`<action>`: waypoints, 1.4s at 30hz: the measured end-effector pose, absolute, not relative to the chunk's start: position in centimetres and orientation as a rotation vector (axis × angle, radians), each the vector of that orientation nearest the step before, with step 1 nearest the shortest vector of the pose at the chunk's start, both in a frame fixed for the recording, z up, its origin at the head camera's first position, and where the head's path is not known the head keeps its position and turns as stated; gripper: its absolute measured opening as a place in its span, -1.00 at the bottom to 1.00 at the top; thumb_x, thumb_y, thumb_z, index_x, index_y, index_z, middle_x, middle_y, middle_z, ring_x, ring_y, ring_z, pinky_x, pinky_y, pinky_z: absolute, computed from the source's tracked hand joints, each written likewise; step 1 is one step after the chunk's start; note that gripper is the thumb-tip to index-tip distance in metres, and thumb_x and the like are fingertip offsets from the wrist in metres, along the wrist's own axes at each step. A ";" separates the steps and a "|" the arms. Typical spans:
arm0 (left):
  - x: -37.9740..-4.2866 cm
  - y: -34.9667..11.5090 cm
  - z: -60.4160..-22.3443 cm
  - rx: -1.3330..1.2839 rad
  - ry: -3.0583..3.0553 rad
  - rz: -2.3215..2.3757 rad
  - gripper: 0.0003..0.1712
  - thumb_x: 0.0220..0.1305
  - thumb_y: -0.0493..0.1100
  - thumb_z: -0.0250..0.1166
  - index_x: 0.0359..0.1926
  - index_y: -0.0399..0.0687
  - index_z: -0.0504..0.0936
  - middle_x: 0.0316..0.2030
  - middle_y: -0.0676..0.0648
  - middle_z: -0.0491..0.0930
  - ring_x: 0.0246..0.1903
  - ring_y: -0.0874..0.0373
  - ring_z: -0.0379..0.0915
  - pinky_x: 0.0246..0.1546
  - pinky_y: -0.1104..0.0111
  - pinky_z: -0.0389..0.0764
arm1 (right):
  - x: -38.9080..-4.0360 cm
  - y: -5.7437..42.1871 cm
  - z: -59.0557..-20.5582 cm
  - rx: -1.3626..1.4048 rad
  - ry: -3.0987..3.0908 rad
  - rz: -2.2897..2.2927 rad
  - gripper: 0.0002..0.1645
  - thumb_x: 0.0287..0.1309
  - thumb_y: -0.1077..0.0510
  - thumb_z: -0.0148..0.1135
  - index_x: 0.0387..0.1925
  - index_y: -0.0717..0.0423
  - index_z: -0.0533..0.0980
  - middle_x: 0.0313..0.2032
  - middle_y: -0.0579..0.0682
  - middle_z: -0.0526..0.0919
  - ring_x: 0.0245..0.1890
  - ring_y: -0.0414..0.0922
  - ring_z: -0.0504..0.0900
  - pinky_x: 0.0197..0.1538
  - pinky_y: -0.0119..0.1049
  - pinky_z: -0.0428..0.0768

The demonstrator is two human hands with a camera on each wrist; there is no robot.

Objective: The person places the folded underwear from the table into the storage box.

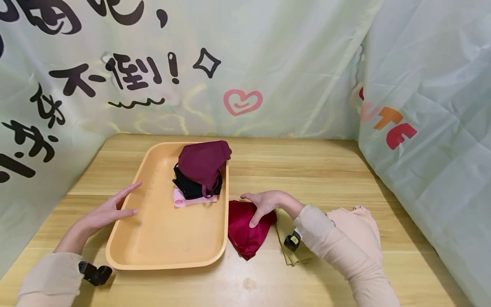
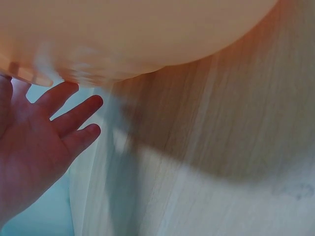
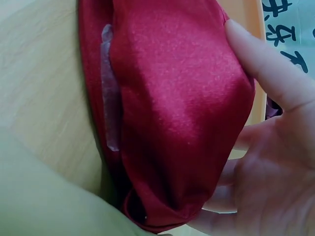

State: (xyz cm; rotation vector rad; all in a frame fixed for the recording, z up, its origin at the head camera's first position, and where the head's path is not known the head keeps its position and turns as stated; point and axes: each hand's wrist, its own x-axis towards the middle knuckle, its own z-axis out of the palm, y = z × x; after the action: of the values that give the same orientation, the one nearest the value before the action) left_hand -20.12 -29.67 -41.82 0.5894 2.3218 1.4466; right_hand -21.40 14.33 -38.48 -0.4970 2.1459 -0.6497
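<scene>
A red satin bra point(image 1: 245, 243), folded into a cup shape, lies on the table by the right wall of the orange tray point(image 1: 165, 251). My right hand point(image 1: 270, 202) holds it, thumb on its near face; in the right wrist view the fingers point(image 3: 226, 196) pass behind it. At the tray's left side is my left hand point(image 1: 105, 213), thumb and forefinger over the rim. The left wrist view shows its other fingers point(image 2: 78, 115) spread outside the tray wall; how firmly they touch it I cannot tell. In the tray, a maroon bra point(image 1: 203, 160) tops a black garment point(image 1: 192, 189) and pink cloth point(image 1: 192, 201).
An olive-green folded cloth point(image 1: 284, 232) lies right of the red bra, partly under my right wrist. Farther right is a pale peach garment point(image 1: 358, 226), partly behind my forearm. Printed fabric curtains point(image 1: 291, 64) stand around the wooden table point(image 1: 291, 162).
</scene>
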 end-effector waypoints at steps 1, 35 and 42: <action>-20.1 -29.7 -41.8 0.591 2.322 1.447 -0.16 0.24 -0.30 0.11 0.42 -0.04 -0.15 0.39 -0.28 -0.30 0.32 -0.05 -0.50 -0.07 0.83 -0.01 | -21.4 14.4 -38.6 -0.494 2.145 -0.650 0.19 -0.17 0.10 0.42 0.39 0.14 -0.10 0.36 0.15 0.02 0.35 0.02 -0.03 0.32 -0.08 0.02; -20.1 -29.7 -41.8 0.587 2.326 1.447 -0.16 0.25 -0.29 0.10 0.42 -0.04 -0.15 0.41 -0.14 -0.29 0.33 -0.04 -0.53 -0.01 0.80 -0.03 | -22.4 17.2 -37.7 -0.512 2.047 -1.021 0.06 -0.05 0.15 0.33 0.40 0.05 -0.06 0.35 0.10 0.04 0.32 0.01 0.01 0.30 -0.06 0.04; -20.1 -29.7 -41.8 0.592 2.317 1.459 -0.17 0.24 -0.31 0.10 0.42 -0.08 -0.15 0.41 -0.19 -0.29 0.32 -0.04 -0.52 0.07 0.73 -0.03 | -23.0 18.1 -37.9 -0.457 1.958 -1.217 -0.19 0.03 0.21 0.26 0.32 0.09 0.17 0.26 0.15 0.20 0.13 -0.02 0.30 0.10 -0.20 0.37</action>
State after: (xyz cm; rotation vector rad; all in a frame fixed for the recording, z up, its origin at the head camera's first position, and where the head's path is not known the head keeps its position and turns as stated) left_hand -20.05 -29.66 -41.83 0.5922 2.3168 1.4590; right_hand -22.97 18.11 -37.85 -0.4573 1.9579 -1.2173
